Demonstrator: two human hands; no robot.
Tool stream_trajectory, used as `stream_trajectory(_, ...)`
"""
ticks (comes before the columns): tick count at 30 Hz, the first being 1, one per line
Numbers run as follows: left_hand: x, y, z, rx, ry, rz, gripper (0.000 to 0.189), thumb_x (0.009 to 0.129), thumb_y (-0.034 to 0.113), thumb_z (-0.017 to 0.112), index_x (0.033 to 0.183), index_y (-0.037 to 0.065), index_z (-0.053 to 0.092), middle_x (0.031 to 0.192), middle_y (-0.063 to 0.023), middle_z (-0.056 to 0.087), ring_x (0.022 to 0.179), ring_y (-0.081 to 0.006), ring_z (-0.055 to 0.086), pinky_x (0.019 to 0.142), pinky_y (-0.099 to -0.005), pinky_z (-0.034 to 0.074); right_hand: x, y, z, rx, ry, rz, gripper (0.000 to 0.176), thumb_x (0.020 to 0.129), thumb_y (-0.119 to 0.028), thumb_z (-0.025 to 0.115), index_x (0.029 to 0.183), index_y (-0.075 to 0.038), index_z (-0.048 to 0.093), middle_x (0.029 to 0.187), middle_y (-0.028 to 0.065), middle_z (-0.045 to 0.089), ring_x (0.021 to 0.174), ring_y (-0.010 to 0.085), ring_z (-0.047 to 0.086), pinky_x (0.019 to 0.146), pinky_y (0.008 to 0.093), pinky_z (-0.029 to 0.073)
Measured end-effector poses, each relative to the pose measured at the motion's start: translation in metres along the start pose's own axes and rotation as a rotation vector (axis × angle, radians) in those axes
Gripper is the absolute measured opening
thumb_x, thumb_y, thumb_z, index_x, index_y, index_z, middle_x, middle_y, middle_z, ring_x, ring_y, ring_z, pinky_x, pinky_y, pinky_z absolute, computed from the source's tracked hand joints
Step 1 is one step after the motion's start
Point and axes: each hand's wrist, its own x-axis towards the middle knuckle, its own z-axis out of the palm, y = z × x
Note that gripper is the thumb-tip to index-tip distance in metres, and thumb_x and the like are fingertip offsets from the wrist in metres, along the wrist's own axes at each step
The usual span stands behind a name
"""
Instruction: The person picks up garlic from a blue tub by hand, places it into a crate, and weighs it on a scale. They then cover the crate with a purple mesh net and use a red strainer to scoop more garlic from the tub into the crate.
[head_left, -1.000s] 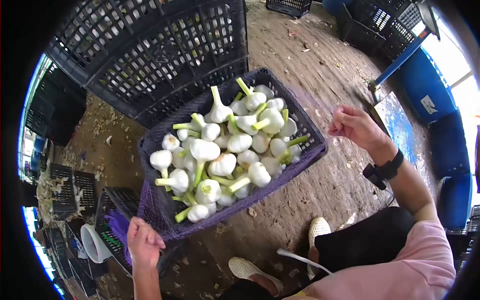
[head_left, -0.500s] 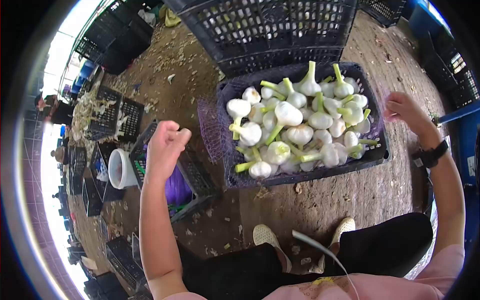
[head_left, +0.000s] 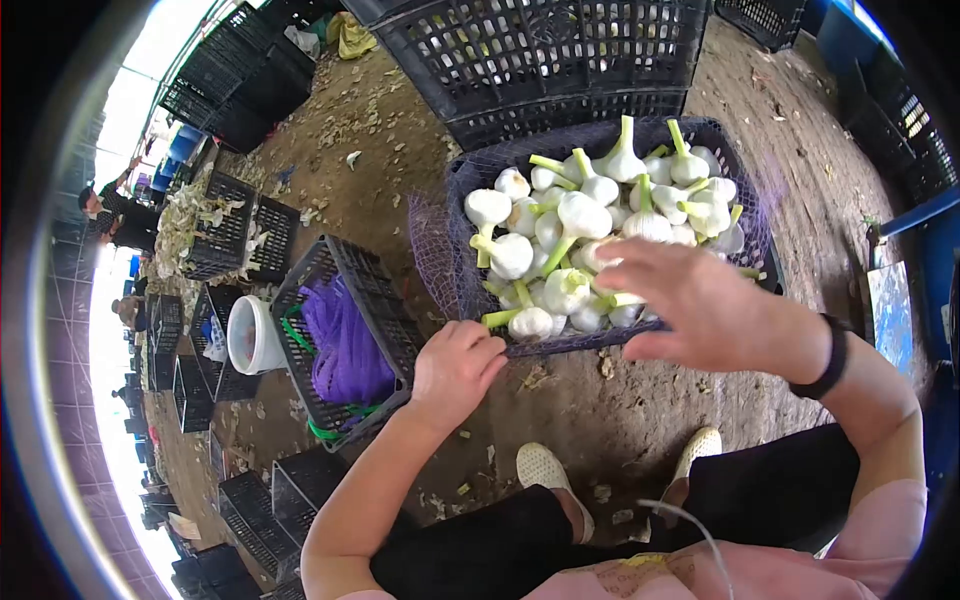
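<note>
A black plastic crate (head_left: 762, 240) in front of me is filled with white garlic bulbs (head_left: 583, 215), their green stems cut short. Purple mesh net (head_left: 432, 250) lines the crate and drapes over its left side. At the near left corner, my left hand (head_left: 458, 372) is closed with fingers curled at the net's edge; the fingertips are partly hidden. My right hand (head_left: 700, 300), wearing a black wristband, hovers over the near right part of the garlic. Its thumb and fingers are apart, and nothing shows between them.
Behind the garlic stands a taller black crate (head_left: 560, 45). To the left are a crate (head_left: 375, 300) holding a purple net bundle (head_left: 340, 340) and a white bucket (head_left: 250, 335). Farther left, a person (head_left: 125, 215) is near a crate heaped with peelings (head_left: 190, 225).
My left hand has come down and right to the crate's near left corner. My right hand has swung in from beyond the right side to over the garlic, its fingers spreading.
</note>
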Motion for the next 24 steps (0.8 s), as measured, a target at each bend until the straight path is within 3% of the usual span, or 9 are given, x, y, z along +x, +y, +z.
stream_trajectory(1,0.002,0.004,0.001,-0.041,0.001,-0.024,0.013,0.067,0.007,0.069,0.076,0.006,0.06,0.078,-0.0069,0.055,0.073,-0.0286,0.055,0.066,-0.0384,0.046,0.004,-0.005,0.012,0.005,-0.078,-0.002,0.056,0.072,-0.028,0.072,0.112,0.002,0.049,0.118,0.0167,0.049,0.101,0.0318,0.055,0.085,0.0394,0.046)
stream_trajectory(5,-0.001,-0.007,0.001,-0.126,0.017,-0.051,0.01,0.07,0.003,0.065,0.077,0.004,0.058,0.076,-0.0086,0.056,0.073,-0.029,0.055,0.065,-0.0375,0.045,0.03,-0.01,0.068,-0.03,-0.152,-0.053,0.05,0.069,-0.02,0.072,0.109,0.001,0.049,0.102,0.0139,0.052,0.088,0.0297,0.06,0.074,0.0389,0.05)
stream_trajectory(11,-0.009,-0.02,-0.011,-0.312,-0.084,-0.25,0.003,0.079,0.001,0.057,0.079,0.002,0.054,0.074,-0.0095,0.056,0.07,-0.0221,0.056,0.065,-0.0311,0.045,0.071,-0.013,0.138,-0.117,-0.069,-0.116,0.02,0.068,-0.016,0.067,0.081,-0.001,0.062,0.088,0.0119,0.055,0.075,0.0286,0.061,0.062,0.0409,0.05)
stream_trajectory(14,-0.013,-0.031,-0.011,-0.505,-0.211,-0.399,0.002,0.083,0.002,0.052,0.081,0.001,0.052,0.072,-0.0071,0.056,0.068,-0.016,0.056,0.065,-0.0276,0.045,0.093,-0.006,0.128,-0.061,-0.049,-0.148,0.012,0.07,-0.013,0.061,0.069,-0.001,0.063,0.082,0.0142,0.062,0.073,0.0307,0.062,0.062,0.0419,0.051)
stream_trajectory(17,-0.013,-0.044,-0.016,-0.619,-0.226,-0.478,0.003,0.085,0.002,0.05,0.082,0.001,0.05,0.071,-0.0042,0.056,0.068,-0.0119,0.056,0.066,-0.0255,0.045,0.112,-0.013,0.116,0.209,-0.3,0.116,0.009,0.068,-0.014,0.062,0.073,-0.008,0.067,0.078,0.0122,0.065,0.075,0.0292,0.063,0.064,0.0391,0.051)
stream_trajectory(19,-0.007,-0.052,-0.027,-0.658,-0.212,-0.559,0.004,0.086,0.002,0.05,0.082,0.002,0.049,0.071,-0.0031,0.056,0.067,-0.0108,0.055,0.066,-0.0249,0.046,0.126,-0.011,0.124,0.17,-0.209,0.119,0.01,0.068,-0.013,0.061,0.074,-0.009,0.067,0.073,0.0126,0.064,0.075,0.0284,0.064,0.065,0.0386,0.05)
stream_trajectory(24,0.04,-0.046,-0.031,-0.695,-0.135,-0.406,0.007,0.086,0.005,0.053,0.082,0.001,0.05,0.074,-0.0041,0.057,0.07,-0.0099,0.057,0.067,-0.0244,0.047,0.131,0.03,0.109,0.166,-0.066,0.169,0.011,0.069,-0.017,0.062,0.073,-0.008,0.066,0.074,0.0135,0.064,0.071,0.0301,0.063,0.065,0.0387,0.05)
